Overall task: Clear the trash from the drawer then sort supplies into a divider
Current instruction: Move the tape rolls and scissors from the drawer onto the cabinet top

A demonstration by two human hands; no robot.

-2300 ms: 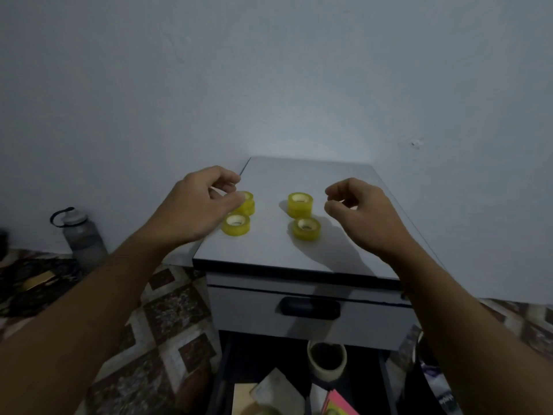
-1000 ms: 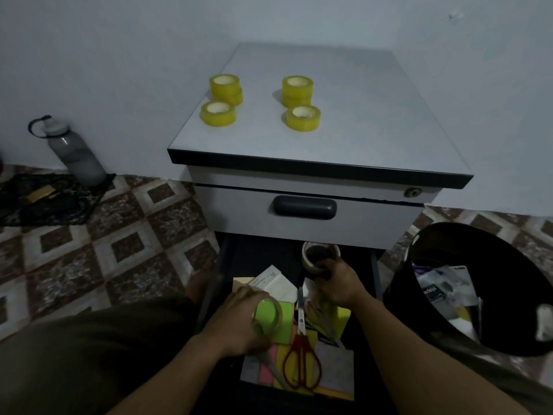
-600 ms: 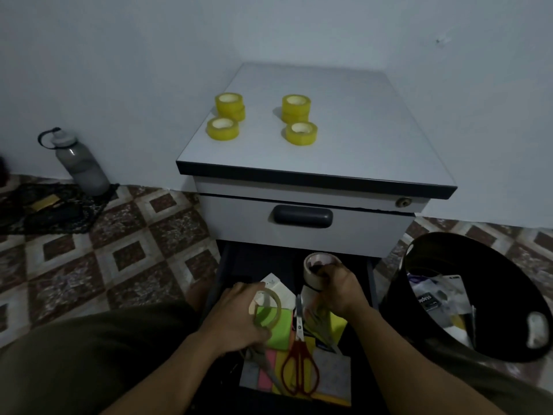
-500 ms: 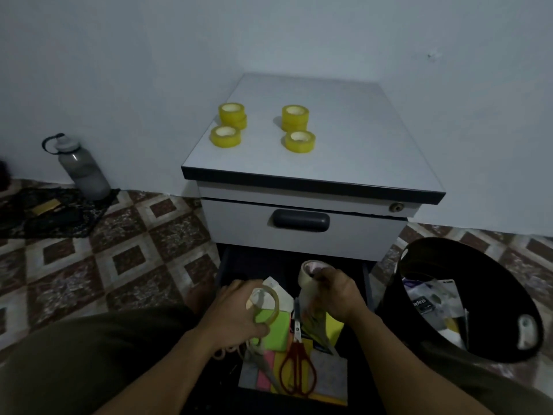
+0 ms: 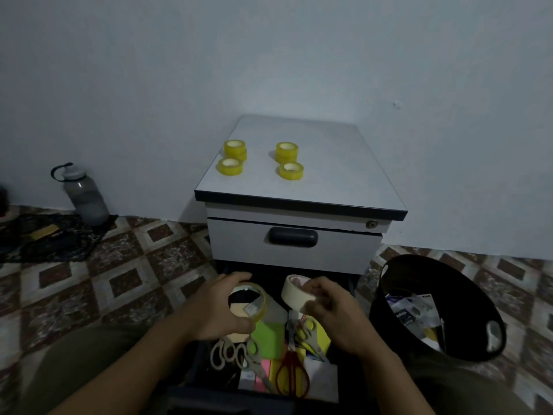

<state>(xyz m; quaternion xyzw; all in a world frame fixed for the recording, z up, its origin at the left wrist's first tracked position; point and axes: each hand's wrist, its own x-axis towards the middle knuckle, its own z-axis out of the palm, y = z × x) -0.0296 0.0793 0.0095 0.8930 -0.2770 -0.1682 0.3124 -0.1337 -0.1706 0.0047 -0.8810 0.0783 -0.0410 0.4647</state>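
My left hand [image 5: 220, 310] grips a clear tape roll [image 5: 253, 301] and my right hand [image 5: 332, 311] a masking tape roll [image 5: 294, 292], both lifted just above the open drawer [image 5: 269, 381]; I'd carry them level up beside the yellow tape rolls [image 5: 260, 158].

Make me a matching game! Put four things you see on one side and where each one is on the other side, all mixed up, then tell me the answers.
Things:
1. small yellow tape rolls
2. cream masking tape roll
3. red-handled scissors
4. grey water bottle

Places:
A. on the floor by the wall
B. on top of the grey cabinet
C. lying in the open drawer
D. held in the right hand

Pairs: 1-B, 2-D, 3-C, 4-A
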